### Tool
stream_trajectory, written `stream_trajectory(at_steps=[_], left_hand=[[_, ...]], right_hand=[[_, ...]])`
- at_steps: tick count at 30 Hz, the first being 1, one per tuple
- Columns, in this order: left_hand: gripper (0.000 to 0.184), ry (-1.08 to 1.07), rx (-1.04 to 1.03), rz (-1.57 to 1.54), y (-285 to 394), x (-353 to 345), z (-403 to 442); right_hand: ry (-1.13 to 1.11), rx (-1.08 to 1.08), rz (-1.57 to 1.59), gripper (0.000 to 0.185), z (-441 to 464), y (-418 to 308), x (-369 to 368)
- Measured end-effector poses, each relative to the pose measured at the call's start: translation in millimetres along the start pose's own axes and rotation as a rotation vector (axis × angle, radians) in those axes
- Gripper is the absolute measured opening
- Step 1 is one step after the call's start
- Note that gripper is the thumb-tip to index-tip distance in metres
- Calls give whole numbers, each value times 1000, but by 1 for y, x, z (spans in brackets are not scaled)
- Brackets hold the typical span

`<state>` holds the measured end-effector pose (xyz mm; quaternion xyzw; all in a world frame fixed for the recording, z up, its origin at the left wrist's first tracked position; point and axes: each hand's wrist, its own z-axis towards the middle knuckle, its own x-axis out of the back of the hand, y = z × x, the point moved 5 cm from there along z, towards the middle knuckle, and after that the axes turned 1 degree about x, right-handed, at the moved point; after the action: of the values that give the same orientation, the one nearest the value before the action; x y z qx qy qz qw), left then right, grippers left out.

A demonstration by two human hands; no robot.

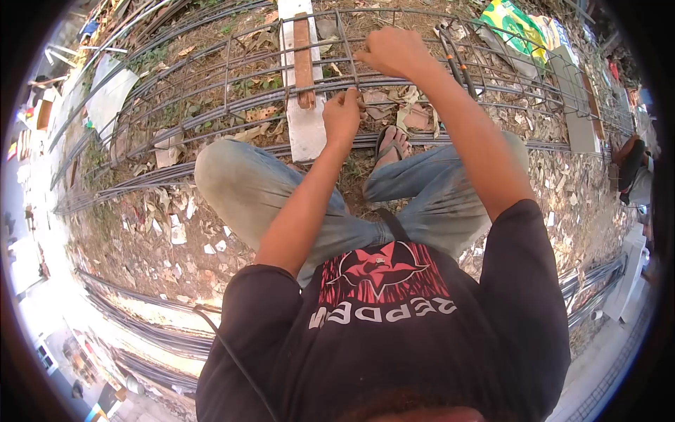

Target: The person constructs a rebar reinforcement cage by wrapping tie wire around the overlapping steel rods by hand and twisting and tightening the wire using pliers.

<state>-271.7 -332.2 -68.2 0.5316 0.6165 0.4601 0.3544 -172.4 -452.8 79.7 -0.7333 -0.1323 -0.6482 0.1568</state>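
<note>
A long cage of steel bars (227, 77) with square stirrups lies across the ground before my knees. My left hand (342, 114) is at a lower bar beside a stirrup, its fingers pinched together; what they hold is too small to name. Above and to the right, my right hand (394, 53) is over the cage near the same stirrup, fingers curled inward, their contents hidden. Pliers with dark and orange handles (458, 60) rest on the bars right of my right hand. A wooden strip (303, 60) lies on a white board (305, 130) at the cage, left of my hands.
A green and yellow bag (513, 28) lies beyond the cage at the upper right. A grey board (573, 98) crosses under the cage's right part. Bundled rods (162, 323) run behind me at the lower left. At the right edge, another person's foot (631, 160) shows.
</note>
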Motion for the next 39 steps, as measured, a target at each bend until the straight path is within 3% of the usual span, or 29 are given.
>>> stream_trajectory(at_steps=[2,3,4,8,10,11,14,17,18,20,23,26,27,29,31,33,36,39], left_hand=[[47,124,-264,452,23,6,-6],[56,114,-168,477,41,6,-17],[56,131,-154,517,45,7,-14],[57,175,-146,584,53,9,-2],[57,165,-143,554,45,6,7],[48,113,-93,496,40,4,11],[39,-69,205,-189,16,-3,11],[34,-172,388,-621,-6,-10,18],[37,-191,373,-621,-8,-11,20],[43,-228,347,-616,-5,-10,16],[53,-136,266,12,20,6,6],[62,67,-260,1001,74,3,-14],[58,88,-303,1015,76,1,-15],[54,99,-352,995,74,1,-6],[50,122,-407,983,74,0,-2],[47,166,-464,980,77,0,-3],[51,114,-404,875,53,7,23],[57,-103,-98,349,35,10,32]], right_hand=[[227,-128,30,46,-12,56,8],[408,-169,33,51,-26,85,5],[438,-234,-62,58,-37,115,-9],[314,-459,-101,74,-71,173,-55],[284,-464,-47,75,-77,176,-65],[269,-466,-16,76,-79,176,-67],[18,-553,238,70,-76,197,-83],[21,-575,158,64,-70,200,-88],[48,-565,124,62,-67,201,-88],[99,-546,61,58,-65,199,-89],[340,-550,-12,55,-78,197,-73],[259,-639,275,52,-85,201,-53],[327,-569,399,43,-90,193,-44],[213,-621,1260,33,-121,144,-43],[85,-491,1827,27,-147,92,-57],[-5,-449,2040,25,-171,37,-64],[-69,-558,1972,27,-192,-14,-118],[-176,-614,1911,32,-200,-46,-140]])
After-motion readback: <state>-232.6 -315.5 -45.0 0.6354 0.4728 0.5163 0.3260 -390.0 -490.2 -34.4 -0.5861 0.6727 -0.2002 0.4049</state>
